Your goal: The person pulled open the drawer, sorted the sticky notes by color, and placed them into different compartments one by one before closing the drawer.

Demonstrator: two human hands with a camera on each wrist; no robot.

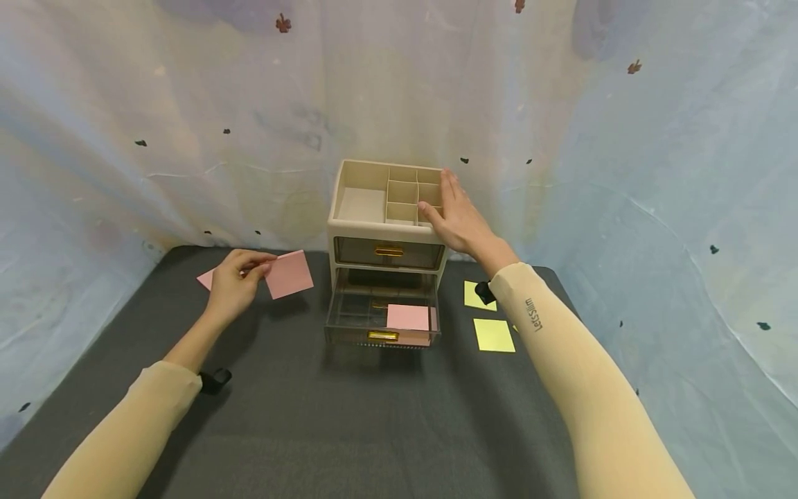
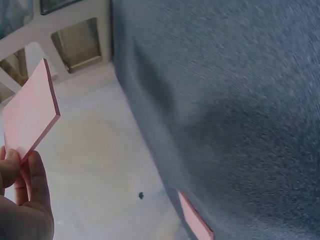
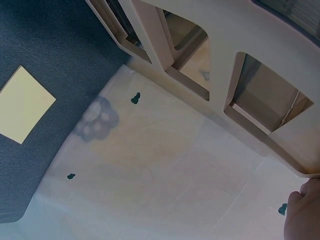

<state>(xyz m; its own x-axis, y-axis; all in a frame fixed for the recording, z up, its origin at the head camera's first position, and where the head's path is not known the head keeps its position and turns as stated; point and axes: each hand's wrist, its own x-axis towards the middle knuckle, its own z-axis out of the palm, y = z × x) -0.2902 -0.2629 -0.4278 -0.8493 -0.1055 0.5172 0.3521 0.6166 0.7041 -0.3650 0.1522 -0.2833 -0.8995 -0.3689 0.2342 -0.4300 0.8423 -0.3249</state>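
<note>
Between thumb and fingers, my left hand point(image 1: 235, 285) pinches a pink sticky pad point(image 1: 289, 274) above the table, left of a cream drawer organizer point(image 1: 386, 227). The left wrist view shows the same pad point(image 2: 31, 111) held by its edge in the hand point(image 2: 25, 200). My right hand point(image 1: 460, 216) rests on the organizer's top right edge, fingers extended; only part of it point(image 3: 303, 212) shows in the right wrist view. The lower clear drawer point(image 1: 355, 334) is pulled out, with pink pads point(image 1: 408, 317) in its right part. The upper drawer point(image 1: 355, 252) is closed.
Another pink pad point(image 1: 206, 279) lies behind my left hand, partly hidden. Yellow pads point(image 1: 494, 335) lie on the dark table point(image 1: 374, 423) right of the organizer, one partly covered by my right wrist strap. A patterned curtain point(image 1: 249, 90) hangs behind.
</note>
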